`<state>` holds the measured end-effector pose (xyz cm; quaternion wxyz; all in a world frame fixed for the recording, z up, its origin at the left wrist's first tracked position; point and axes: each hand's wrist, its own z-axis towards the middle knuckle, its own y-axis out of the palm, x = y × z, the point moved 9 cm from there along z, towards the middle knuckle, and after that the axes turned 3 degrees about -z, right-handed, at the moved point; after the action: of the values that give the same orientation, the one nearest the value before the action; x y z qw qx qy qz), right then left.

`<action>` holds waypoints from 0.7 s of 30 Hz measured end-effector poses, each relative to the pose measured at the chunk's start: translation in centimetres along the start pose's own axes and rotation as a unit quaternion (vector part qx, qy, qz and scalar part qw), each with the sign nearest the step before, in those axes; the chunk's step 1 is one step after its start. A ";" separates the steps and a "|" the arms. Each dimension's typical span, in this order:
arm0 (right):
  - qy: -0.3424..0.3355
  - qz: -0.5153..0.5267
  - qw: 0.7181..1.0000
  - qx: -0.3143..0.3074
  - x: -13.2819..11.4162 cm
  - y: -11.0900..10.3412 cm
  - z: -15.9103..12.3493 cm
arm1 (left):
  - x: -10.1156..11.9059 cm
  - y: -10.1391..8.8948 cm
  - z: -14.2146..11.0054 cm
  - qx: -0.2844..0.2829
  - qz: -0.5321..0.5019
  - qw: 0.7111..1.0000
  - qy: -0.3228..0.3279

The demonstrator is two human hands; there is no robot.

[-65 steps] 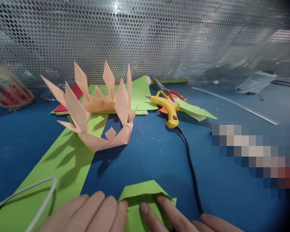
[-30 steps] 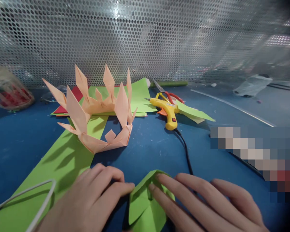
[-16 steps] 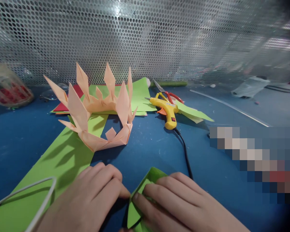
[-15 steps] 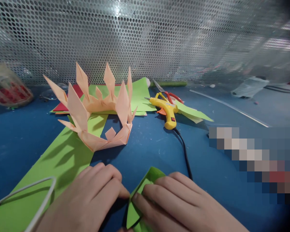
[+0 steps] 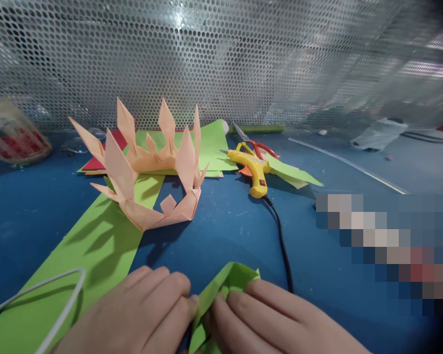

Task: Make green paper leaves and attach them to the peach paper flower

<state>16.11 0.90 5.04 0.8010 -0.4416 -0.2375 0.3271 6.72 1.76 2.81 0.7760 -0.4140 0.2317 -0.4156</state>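
Note:
A small folded piece of green paper (image 5: 233, 279) lies on the blue table at the bottom centre. My right hand (image 5: 280, 322) presses on it, its fingers close together over the fold. Touching the paper's left edge with curled fingertips is my left hand (image 5: 140, 314). Both hands pinch the paper between them. Beyond them stands a peach origami crown (image 5: 151, 167) with tall pointed spikes, partly on a long green paper strip (image 5: 84, 255).
A yellow glue gun (image 5: 254, 169) with a black cord (image 5: 282, 246) lies behind, beside red-handled scissors (image 5: 258, 142) and green sheets (image 5: 210, 142). A white cable (image 5: 47, 290) loops at the left. A perforated metal wall (image 5: 221, 59) closes the back. A plastic bag (image 5: 11, 137) sits far left.
Both hands have slid toward me with the green paper, and the fingertips have closed together on its fold. The crown and tools have not moved.

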 end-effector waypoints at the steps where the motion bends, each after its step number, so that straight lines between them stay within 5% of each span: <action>1: -0.002 0.001 1.000 -0.002 0.0 0.0 0.0 | -0.2 0.1 0.2 -0.008 -0.016 1.000 -0.007; 9: 0.023 0.132 0.991 0.007 0.8 0.2 -0.2 | -1.8 0.1 0.7 -0.046 -0.174 0.980 -0.088; 14: 0.156 0.326 0.932 0.016 3.7 0.1 -0.1 | -3.2 -0.3 1.2 -0.058 -0.302 0.941 -0.139; 18: 0.184 0.354 0.917 0.016 4.0 -0.4 -0.2 | -3.3 -0.1 1.7 -0.066 -0.399 0.901 -0.156; 21: 0.195 0.340 0.920 0.012 4.0 -0.4 -0.4 | -3.3 0.0 1.5 -0.054 -0.399 0.901 -0.163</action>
<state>19.19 3.48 5.52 0.6771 -0.5408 0.0920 0.4905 6.00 5.17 3.71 0.5488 -0.5749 -0.0605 -0.6038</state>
